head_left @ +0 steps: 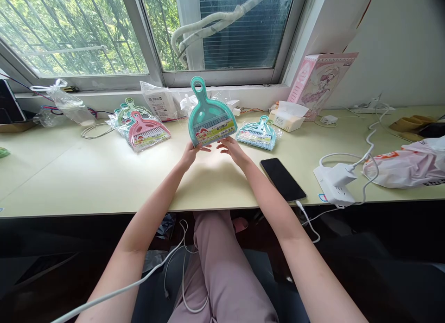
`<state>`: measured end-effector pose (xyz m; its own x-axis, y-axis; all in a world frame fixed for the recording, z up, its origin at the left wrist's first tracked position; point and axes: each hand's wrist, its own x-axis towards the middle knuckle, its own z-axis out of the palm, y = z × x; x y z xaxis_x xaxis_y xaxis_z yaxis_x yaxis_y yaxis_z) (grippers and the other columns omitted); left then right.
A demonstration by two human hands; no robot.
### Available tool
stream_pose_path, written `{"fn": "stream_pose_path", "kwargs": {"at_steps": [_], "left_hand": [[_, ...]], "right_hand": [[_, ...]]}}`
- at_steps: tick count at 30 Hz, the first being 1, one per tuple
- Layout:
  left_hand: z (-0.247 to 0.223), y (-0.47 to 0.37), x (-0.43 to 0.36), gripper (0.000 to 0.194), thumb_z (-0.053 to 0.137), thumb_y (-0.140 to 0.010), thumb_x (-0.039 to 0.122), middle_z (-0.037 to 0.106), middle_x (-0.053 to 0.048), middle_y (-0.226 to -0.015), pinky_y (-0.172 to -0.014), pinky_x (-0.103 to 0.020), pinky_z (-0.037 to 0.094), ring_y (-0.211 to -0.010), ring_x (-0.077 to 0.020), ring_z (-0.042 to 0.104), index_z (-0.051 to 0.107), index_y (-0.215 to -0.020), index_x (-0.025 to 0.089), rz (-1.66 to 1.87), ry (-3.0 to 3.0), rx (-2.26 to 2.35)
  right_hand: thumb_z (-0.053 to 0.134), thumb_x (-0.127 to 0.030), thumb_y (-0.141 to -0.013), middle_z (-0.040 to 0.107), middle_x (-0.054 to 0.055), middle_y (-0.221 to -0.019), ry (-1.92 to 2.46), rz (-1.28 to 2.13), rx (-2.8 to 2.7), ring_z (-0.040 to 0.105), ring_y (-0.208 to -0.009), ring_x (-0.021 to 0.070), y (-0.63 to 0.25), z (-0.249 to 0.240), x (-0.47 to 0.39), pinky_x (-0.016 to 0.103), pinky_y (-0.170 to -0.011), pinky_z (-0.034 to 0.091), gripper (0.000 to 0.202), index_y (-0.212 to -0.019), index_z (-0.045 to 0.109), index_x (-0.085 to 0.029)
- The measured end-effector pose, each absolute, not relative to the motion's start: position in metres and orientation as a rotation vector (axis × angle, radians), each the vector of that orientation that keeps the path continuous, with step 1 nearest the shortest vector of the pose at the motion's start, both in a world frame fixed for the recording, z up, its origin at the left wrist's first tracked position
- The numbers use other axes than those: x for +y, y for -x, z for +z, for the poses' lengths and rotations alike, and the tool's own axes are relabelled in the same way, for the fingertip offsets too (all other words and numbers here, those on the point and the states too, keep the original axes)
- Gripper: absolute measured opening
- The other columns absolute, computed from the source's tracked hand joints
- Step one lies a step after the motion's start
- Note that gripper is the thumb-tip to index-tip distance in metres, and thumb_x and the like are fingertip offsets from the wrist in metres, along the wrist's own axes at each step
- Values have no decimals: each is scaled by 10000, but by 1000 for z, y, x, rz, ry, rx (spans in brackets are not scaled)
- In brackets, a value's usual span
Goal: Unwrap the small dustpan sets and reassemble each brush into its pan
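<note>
A teal mini dustpan and brush set [211, 112] is held up over the desk, its looped handle on top and a printed label across the brush bristles. My left hand [193, 152] grips its lower left edge. At the lower right edge, my right hand [232, 149] pinches it, thumb on the front and the other fingers stretched below. Left of it lies a stack of bagged sets, a pink dustpan set [148, 128] uppermost with green ones behind. On the right, another bagged teal dustpan set [257, 132] lies flat.
A black phone [283, 178] with a white cable lies near the desk's front edge. Further right are a power strip [334, 181] and a white plastic bag [406, 163]. Behind stand a tissue pack [288, 116], a pink box [323, 84] and a wrapped white package [160, 103].
</note>
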<state>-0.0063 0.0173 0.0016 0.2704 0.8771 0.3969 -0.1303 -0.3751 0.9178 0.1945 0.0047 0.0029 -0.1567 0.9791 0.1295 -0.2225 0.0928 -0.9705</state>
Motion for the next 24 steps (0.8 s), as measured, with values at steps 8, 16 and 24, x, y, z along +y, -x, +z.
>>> {"fn": "stream_pose_path", "kwargs": {"at_steps": [8, 16, 24], "left_hand": [[2, 6, 15, 469, 722, -779, 369, 723, -180, -1101, -843, -543, 616, -948, -319, 714, 676, -1157, 95, 1285, -1562, 706], [1, 6, 15, 518, 738, -776, 415, 728, -166, -1095, -848, -529, 621, -946, -302, 707, 650, -1184, 107, 1273, -1558, 708], [1, 6, 12, 467, 717, -782, 374, 726, -141, -1020, -881, -538, 596, -975, -304, 701, 621, -1166, 127, 1266, -1517, 722]], "right_hand": [[733, -527, -779, 643, 24, -989, 959, 1284, -1207, 627, -817, 144, -191, 7, 1, 271, -691, 482, 360, -920, 567, -242], [696, -497, -811, 648, 27, -995, 950, 1294, -1218, 633, -804, 138, -192, 7, 1, 272, -691, 484, 317, -929, 564, -233], [717, -457, -797, 655, 27, -973, 944, 1303, -1202, 626, -793, 145, -191, 9, 0, 283, -690, 480, 296, -920, 567, -234]]}}
